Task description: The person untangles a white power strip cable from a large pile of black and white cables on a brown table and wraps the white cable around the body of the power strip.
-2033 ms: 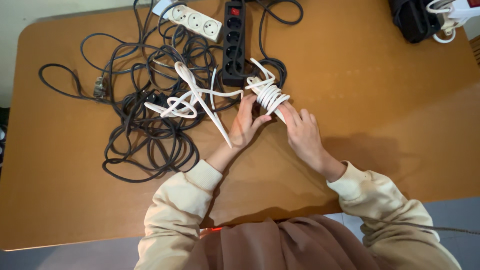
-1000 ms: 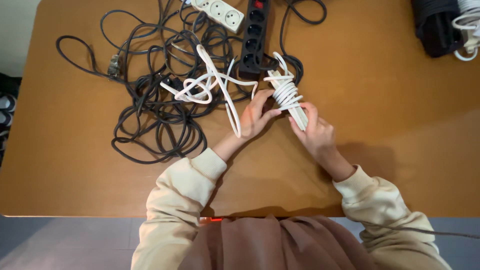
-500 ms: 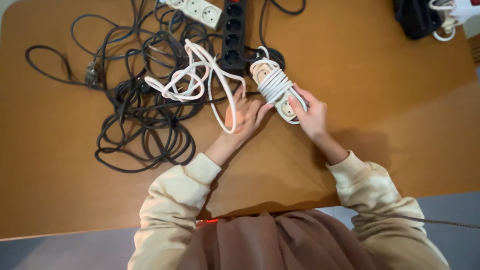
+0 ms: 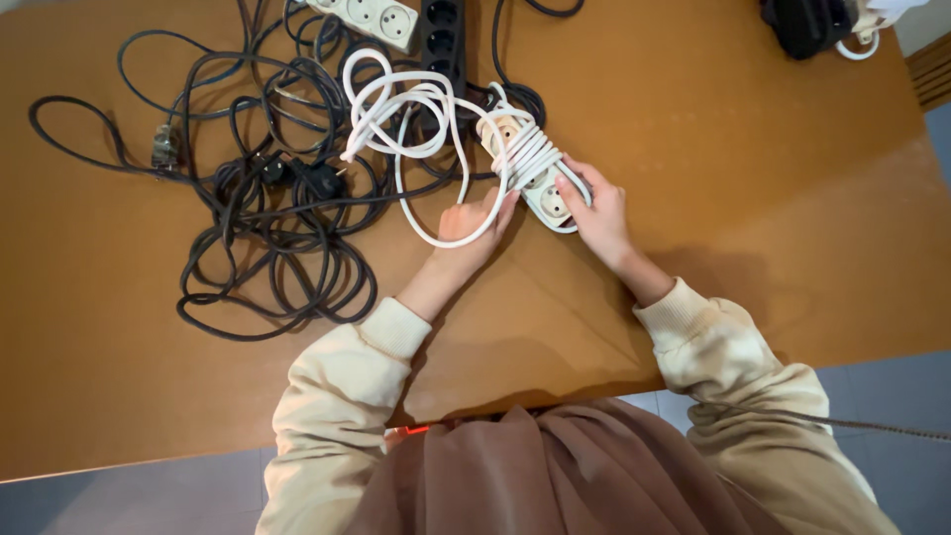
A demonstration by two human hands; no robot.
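No packages, signs or screens in view; labels, if any, too small to make out.

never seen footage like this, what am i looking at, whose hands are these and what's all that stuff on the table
The picture comes from a camera worn on a person's head, looking down at their own two hands over a brown table. The right hand grips a white power strip with white cord wound around it. The left hand holds the loose white cord running off it. Beside them lie a tangle of black cables, a black power strip and another white power strip. A dark bag sits at the far right corner.
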